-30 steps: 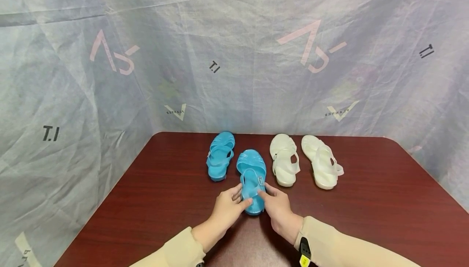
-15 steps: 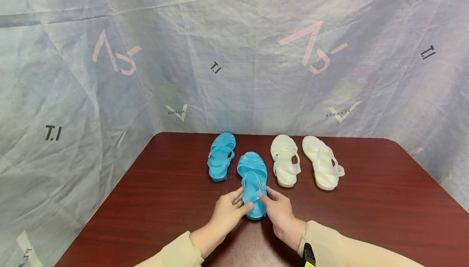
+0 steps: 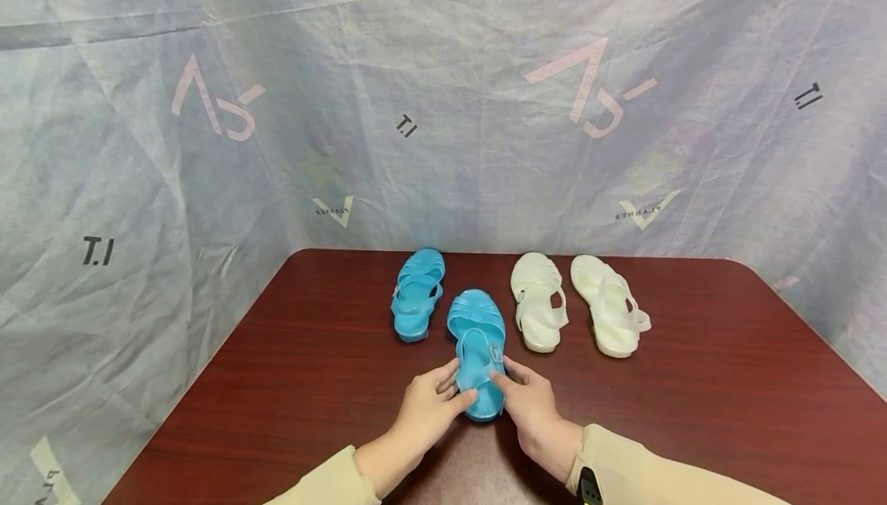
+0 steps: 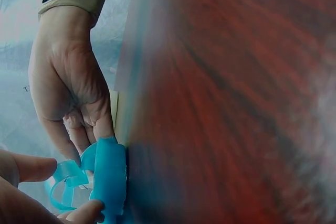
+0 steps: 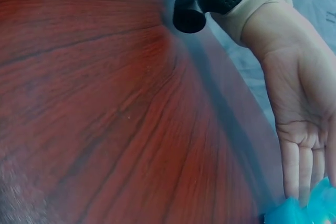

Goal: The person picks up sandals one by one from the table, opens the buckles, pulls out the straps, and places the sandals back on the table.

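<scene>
A blue jelly sandal (image 3: 478, 355) lies toe-forward in the middle of the head view, its strap and buckle facing up. My left hand (image 3: 428, 411) grips the left side of its heel end, with the thumb over the top edge and the fingers along the side. On the opposite side, my right hand (image 3: 535, 411) holds the sandal in the same way, thumb on the strap near the buckle. The left wrist view shows the blue sandal (image 4: 111, 177) edge-on, low over the tabletop between the fingers of both hands.
Further back on the dark red table (image 3: 312, 382) lies a second blue sandal (image 3: 416, 295), left of the held one. Two white sandals, one near (image 3: 537, 309) and one farther right (image 3: 610, 312), lie side by side. A grey printed cloth (image 3: 443, 182) hangs behind the table.
Both hands have drawn the blue sandal a little toward the person, keeping their grip. The other blue sandal and the white pair stay where they were.
</scene>
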`<state>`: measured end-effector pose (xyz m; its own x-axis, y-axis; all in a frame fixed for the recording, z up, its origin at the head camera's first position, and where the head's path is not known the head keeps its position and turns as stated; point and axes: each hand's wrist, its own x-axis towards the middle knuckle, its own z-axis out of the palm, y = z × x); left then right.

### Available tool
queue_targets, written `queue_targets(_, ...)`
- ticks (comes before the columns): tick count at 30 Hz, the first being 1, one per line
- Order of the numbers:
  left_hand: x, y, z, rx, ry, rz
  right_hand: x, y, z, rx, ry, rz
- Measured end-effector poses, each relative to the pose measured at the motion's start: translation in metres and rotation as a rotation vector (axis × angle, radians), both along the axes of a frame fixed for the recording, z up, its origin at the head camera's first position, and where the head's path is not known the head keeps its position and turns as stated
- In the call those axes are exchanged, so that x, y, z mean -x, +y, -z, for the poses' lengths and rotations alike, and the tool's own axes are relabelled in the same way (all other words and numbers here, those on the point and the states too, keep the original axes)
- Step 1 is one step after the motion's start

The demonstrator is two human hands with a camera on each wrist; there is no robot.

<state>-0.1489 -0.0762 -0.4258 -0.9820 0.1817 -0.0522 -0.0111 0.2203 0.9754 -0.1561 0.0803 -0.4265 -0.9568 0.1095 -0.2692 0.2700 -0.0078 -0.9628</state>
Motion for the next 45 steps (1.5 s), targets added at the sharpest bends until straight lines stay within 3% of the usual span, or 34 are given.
queue_targets(11, -0.005, -0.002, -0.001, -0.002, 0.012, 0.018, -0.004, 0.001, 0.000, 0.025, -0.019, -0.004)
queue_targets(21, 0.003, -0.016, -0.005, -0.041, -0.087, 0.076, -0.001, 0.012, 0.001, 0.020, 0.025, -0.069)
queue_targets(26, 0.006, -0.017, -0.012, -0.008, -0.049, 0.123, 0.003, 0.020, 0.001, 0.000, 0.012, -0.074)
queue_targets(30, 0.016, -0.011, -0.016, 0.064, 0.043, 0.139, 0.007, 0.026, 0.001, -0.015, 0.014, -0.059)
queue_targets(36, 0.046, -0.002, -0.013, 0.087, 0.136, 0.166, 0.014, 0.034, 0.001, -0.043, 0.014, -0.058)
queue_targets(41, 0.065, 0.006, -0.007, 0.134, 0.179, 0.195, 0.015, 0.037, -0.002, -0.089, 0.025, -0.068)
queue_targets(45, 0.071, 0.013, -0.007, 0.191, 0.146, 0.210, 0.015, 0.042, -0.003, -0.074, 0.033, -0.113)
